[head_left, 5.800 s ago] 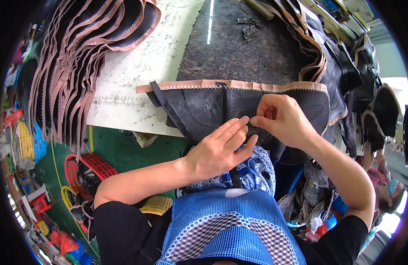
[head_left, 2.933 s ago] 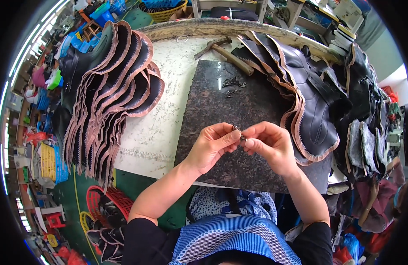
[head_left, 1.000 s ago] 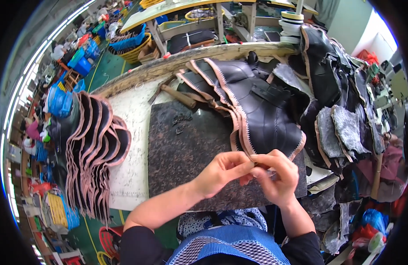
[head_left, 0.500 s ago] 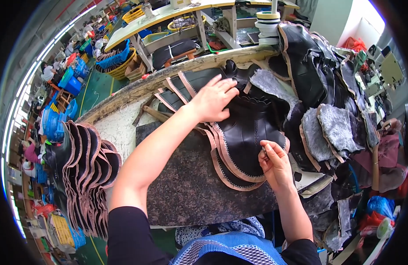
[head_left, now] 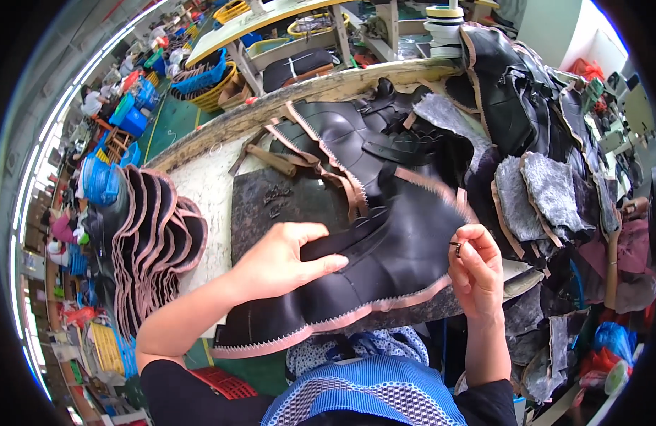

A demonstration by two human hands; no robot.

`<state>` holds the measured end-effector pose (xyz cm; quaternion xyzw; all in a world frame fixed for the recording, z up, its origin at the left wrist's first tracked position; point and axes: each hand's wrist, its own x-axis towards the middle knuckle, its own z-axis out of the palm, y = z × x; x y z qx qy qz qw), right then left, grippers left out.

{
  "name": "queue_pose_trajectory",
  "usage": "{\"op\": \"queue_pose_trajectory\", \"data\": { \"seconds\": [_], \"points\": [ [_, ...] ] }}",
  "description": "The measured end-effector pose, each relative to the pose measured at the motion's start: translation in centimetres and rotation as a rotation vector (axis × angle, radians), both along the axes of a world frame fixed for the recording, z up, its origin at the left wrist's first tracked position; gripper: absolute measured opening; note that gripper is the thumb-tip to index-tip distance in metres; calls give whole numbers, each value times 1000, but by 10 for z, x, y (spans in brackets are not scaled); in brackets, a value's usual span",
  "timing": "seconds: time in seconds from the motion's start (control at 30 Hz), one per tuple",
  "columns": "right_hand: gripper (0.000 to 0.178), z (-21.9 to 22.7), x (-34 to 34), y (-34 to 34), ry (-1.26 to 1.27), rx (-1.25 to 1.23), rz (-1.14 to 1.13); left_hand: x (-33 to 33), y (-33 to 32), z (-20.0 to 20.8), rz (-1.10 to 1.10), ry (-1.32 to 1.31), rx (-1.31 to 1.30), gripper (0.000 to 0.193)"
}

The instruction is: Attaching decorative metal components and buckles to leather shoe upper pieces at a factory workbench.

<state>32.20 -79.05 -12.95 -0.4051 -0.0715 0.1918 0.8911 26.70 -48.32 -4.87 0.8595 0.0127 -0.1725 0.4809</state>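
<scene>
My left hand grips the edge of a black leather boot upper, thumb on top and fingers partly hidden beneath. The upper has a pinkish zigzag-cut border and lies slantwise toward me. Between the fingertips of my right hand is a small dark metal piece, too small to name. This hand is beside the upper's right edge. More black uppers lie behind it. A dark mottled board is under the work, with several tiny dark metal pieces on it.
A wooden-handled tool lies beyond the board. Stacked pink-edged pieces stand at the left. Grey furry linings and black uppers pile up on the right. A wooden rim bounds the bench's far side.
My left hand has come back toward me, bringing one upper off the stack and swinging it across the board. The tiny metal pieces have come into view. My right hand keeps its pinch.
</scene>
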Motion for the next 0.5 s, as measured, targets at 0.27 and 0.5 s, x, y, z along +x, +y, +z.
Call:
{"op": "queue_pose_trajectory", "data": {
  "seconds": [0.27,0.5],
  "points": [
    [22,2,-24,19,-168,-289,140,-51,9,-34,89,199,-470,33],
    [39,23,-45,81,-699,-568,443,-75,10,-34,101,126,-381,34]
  ]
}}
